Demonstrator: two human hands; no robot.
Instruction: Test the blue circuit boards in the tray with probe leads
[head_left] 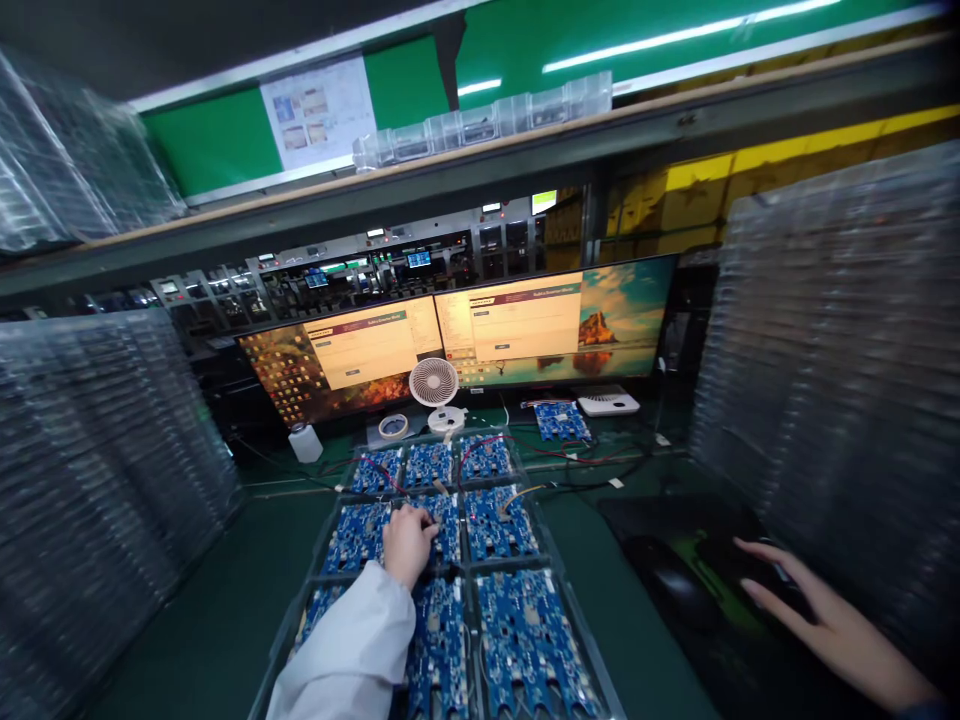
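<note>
My left hand [409, 545], in a white sleeve, is over the middle row of a tray [321, 545] of blue circuit boards [499, 520]. Its fingers are curled down onto a board there, closed on something too small or hidden to name. Thin red and black wires [386, 475] run across the boards close to these fingertips. At the right, my right hand [817, 610] rests around a black computer mouse [754, 570], with its fingers along the mouse's sides. A second black mouse [667, 580] lies left of it on the dark mouse pad [720, 655].
Behind the tray stand a small white fan [435, 383], a tape roll [393, 427], a white bottle [305, 443] and two lit monitors [525, 325]. A separate circuit board [561, 421] lies back right. Tall stacks of clear trays [97, 480] flank both sides. A shelf [465, 160] crosses overhead.
</note>
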